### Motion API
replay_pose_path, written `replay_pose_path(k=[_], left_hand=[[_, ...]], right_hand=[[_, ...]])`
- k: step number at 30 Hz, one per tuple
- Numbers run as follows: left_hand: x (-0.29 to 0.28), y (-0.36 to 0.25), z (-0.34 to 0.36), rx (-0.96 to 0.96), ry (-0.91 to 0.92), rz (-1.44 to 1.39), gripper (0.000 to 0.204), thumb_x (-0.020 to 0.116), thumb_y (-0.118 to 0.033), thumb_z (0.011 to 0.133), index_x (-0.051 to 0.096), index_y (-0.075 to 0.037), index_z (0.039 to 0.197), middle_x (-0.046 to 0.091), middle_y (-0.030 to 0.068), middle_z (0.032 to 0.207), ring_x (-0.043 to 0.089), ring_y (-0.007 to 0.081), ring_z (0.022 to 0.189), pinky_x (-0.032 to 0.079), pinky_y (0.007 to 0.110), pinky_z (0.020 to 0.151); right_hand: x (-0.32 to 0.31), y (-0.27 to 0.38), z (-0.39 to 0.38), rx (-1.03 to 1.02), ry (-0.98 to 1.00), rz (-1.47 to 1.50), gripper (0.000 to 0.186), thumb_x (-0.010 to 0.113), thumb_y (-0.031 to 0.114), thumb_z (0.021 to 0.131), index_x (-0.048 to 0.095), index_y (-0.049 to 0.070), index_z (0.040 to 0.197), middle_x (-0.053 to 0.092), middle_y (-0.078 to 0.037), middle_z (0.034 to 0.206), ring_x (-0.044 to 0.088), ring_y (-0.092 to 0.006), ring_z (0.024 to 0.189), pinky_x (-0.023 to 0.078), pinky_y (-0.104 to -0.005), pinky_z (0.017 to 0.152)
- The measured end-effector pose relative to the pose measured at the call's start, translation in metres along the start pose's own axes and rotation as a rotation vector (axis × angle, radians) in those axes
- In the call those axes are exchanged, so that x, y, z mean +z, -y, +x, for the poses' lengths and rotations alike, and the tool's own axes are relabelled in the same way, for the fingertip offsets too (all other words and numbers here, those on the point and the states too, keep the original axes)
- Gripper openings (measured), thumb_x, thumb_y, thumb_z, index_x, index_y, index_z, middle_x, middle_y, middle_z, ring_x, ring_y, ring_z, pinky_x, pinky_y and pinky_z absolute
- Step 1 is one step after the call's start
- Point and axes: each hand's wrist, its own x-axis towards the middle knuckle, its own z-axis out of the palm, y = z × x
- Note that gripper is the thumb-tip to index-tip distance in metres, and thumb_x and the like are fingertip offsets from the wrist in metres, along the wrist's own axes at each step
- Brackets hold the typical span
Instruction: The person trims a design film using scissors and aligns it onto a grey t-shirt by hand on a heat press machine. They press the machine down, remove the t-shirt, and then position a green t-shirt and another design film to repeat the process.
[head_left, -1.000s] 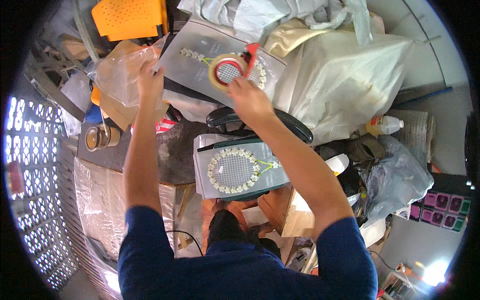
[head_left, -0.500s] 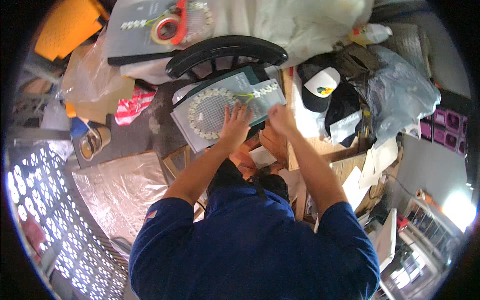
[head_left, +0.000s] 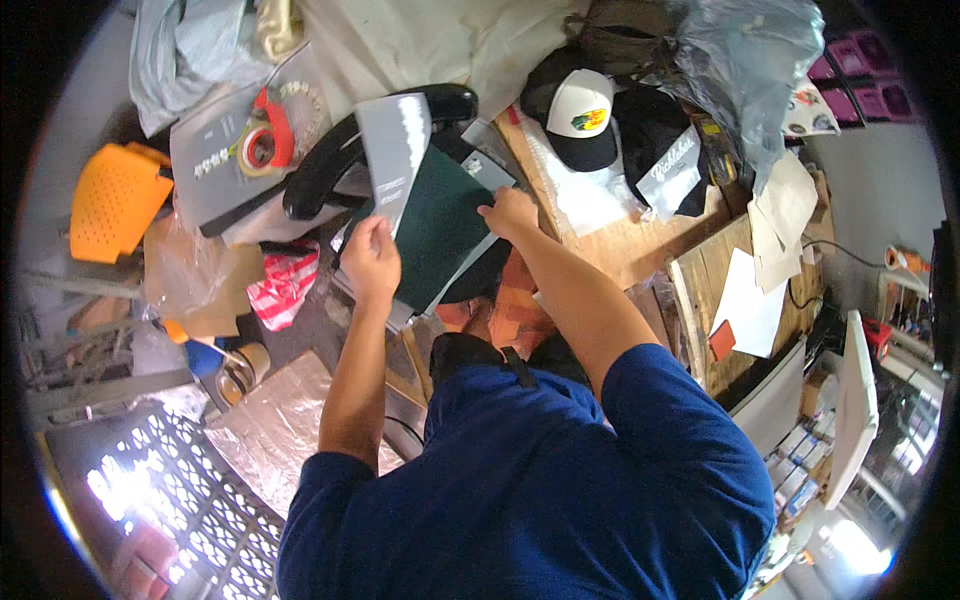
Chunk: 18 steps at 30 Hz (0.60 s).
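My left hand (head_left: 372,262) pinches the lower end of a grey printed sheet (head_left: 392,160), which stands raised and tilted with a glare-bright strip along one side. Beneath it lies a dark green board (head_left: 442,225) on a stack with grey edges. At the right edge of that board, the fingers of my right hand (head_left: 510,213) are closed on its rim. The underside of the stack is hidden.
A black chair back (head_left: 335,150) curves behind the stack. Red and cream tape rolls (head_left: 262,148) rest on another grey printed piece. To the right are a white-fronted cap (head_left: 580,105), a dark cap (head_left: 640,120) and a wooden board (head_left: 640,235). A cup (head_left: 245,365) stands at left.
My left hand has gone from lying flat on the grey sheet to lifting it up and leftward, baring the dark green board. My right hand has come onto that board's edge. The view has turned.
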Motion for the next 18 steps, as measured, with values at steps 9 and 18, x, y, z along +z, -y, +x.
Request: replay_pose_path(k=[9, 18], left_hand=[[-0.001, -0.166, 0.062, 0.51, 0.189, -0.001, 0.005, 0.059, 0.0, 0.092, 0.055, 0.002, 0.09, 0.066, 0.0202, 0.12, 0.066, 0.0354, 0.105, 0.053, 0.04, 0.086], [0.302, -0.344, -0.041, 1.153, 0.589, -0.271, 0.031, 0.062, -0.009, 0.088, 0.053, 0.006, 0.114, 0.042, 0.0277, 0.147, 0.041, 0.0528, 0.133, 0.034, 0.053, 0.114]], right_hand=[[-0.078, -0.061, -0.165, -0.108, 0.282, 0.926, 0.009, 0.062, 0.011, 0.083, 0.062, 0.002, 0.084, 0.054, -0.002, 0.07, 0.05, -0.0129, 0.06, 0.041, -0.0312, 0.054], [-0.047, -0.174, -0.417, 0.185, -0.525, 1.576, 0.027, 0.055, 0.0, 0.078, 0.067, -0.001, 0.103, 0.068, -0.003, 0.093, 0.063, -0.013, 0.082, 0.051, -0.0287, 0.071]])
